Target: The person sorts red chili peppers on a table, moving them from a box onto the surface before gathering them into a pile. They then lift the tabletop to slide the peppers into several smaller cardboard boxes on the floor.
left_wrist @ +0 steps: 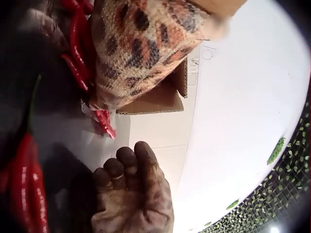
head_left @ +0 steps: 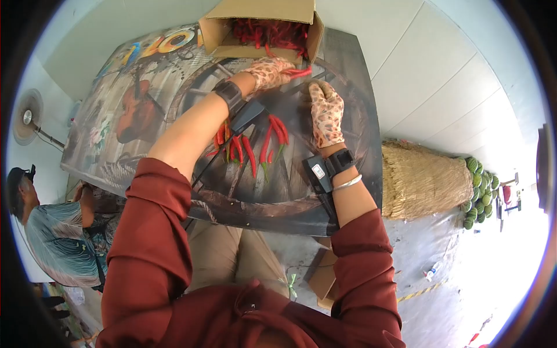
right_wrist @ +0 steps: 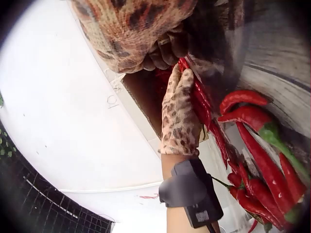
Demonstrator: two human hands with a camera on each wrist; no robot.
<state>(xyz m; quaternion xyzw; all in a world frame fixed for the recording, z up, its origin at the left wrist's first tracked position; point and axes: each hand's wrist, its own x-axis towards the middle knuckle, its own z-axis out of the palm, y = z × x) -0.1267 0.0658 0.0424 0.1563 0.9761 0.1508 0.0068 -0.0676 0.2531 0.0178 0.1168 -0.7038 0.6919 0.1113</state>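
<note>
Both hands wear spotted gloves. My left hand (head_left: pixel 270 72) grips red chili peppers (head_left: pixel 299 72) in front of the box opening, and their tips stick out past its fingers. In the right wrist view, chilies (right_wrist: pixel 201 99) also show alongside that left hand (right_wrist: pixel 180 114). To the right, my right hand (head_left: pixel 326 113) stays apart with its fingers loosely bent; its palm faces the left wrist camera and nothing lies in it. Loose red chilies (head_left: pixel 249 155), some with green stems, lie on the table (head_left: pixel 325 197) between the forearms. More red chilies (head_left: pixel 272 35) fill the cardboard box (head_left: pixel 212 37).
A straw-covered stack (head_left: pixel 426 180) and a pile of watermelons (head_left: pixel 480 194) stand right of the table. At left sits another person (head_left: pixel 55 238) below a fan (head_left: pixel 29 116). Another cardboard box (head_left: pixel 322 275) is on the floor, close by my legs.
</note>
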